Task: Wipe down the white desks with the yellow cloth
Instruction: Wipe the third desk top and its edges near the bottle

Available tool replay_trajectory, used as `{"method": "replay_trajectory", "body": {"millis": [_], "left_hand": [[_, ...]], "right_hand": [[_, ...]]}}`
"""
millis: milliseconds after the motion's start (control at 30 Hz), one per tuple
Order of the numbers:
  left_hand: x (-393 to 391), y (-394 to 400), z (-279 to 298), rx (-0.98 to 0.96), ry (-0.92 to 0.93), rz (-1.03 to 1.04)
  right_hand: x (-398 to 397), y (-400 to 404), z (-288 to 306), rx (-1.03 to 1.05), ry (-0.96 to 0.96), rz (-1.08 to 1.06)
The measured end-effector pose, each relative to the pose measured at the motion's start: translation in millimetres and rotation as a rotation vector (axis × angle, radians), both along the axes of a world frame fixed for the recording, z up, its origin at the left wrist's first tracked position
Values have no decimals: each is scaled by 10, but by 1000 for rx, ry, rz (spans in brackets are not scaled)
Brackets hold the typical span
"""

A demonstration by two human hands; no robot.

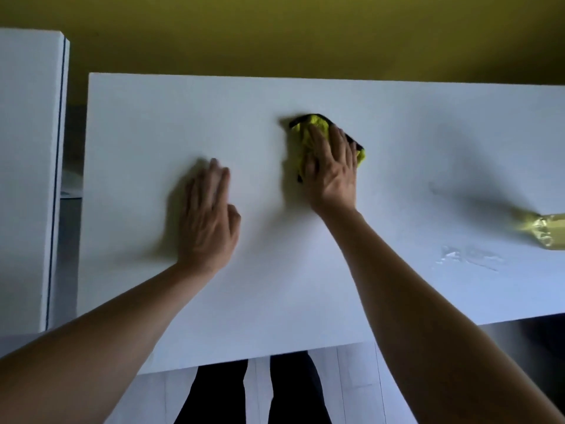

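Right now you're pressing your right hand [331, 166] flat on the yellow cloth [318, 133], fingers straight and spread a little, palm down on top of it. That cloth is bunched under your fingers, its dark edge peeking out at the far side and beside your thumb, and it's sitting near the middle of the white desk [305, 286], a bit toward the far edge. Your left hand [208, 215] is lying flat on the desk too, fingers straight and close together, holding nothing, well to the left of the cloth and nearer to you. Both hands are looking slightly blurred. Moving outward, a wet smear [467, 258] is glistening on the desk surface off to your right, near the front. Just beyond it, at the right edge of view, a shiny yellowish object [544, 231] is poking in; it's too blurred to name. Off to the left, a second white desk [27, 179] is standing apart across a narrow gap. Behind both, a yellow wall [305, 35] is filling the top.
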State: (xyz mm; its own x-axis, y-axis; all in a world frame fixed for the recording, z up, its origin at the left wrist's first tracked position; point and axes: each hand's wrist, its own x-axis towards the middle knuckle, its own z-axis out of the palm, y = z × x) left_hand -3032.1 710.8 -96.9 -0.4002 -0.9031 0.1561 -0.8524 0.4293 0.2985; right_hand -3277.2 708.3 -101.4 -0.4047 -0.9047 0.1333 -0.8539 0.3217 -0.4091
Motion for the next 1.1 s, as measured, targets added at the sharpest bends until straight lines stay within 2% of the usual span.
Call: {"method": "replay_trajectory", "body": {"millis": [100,233,500,567,700,800,867,933,1000,1100], "left_hand": [[-565,-38,0,22,2,-117],[-1224,-147,-54,0,0,-82],[-1336,-172,-54,-15,-79,-27],[-1334,-184,-63,-17,-82,-45],[-1352,-172,-65,-33,-76,-40],[-1368,-163,-69,-34,-82,-22],[-1364,-162,-65,-40,-91,-19],[-1367,-160,-61,-40,-89,-17],[-1367,-161,-59,-33,-90,-21],[-1346,-161,-48,-22,-98,-25]], "right_hand": [[-36,-31,-43,-30,11,25],[-232,-174,-80,-32,50,115],[-785,-863,-52,-77,16,250],[-1168,-878,-110,-96,12,173],[-2311,-641,-149,-77,111,-164],[-2794,-491,-149,-62,64,-350],[-2742,-543,-179,-56,41,-472],[-2429,-614,-198,-47,90,-467],[-1885,-671,-189,-88,127,-299],[-906,-695,-107,-170,2,39]]}}
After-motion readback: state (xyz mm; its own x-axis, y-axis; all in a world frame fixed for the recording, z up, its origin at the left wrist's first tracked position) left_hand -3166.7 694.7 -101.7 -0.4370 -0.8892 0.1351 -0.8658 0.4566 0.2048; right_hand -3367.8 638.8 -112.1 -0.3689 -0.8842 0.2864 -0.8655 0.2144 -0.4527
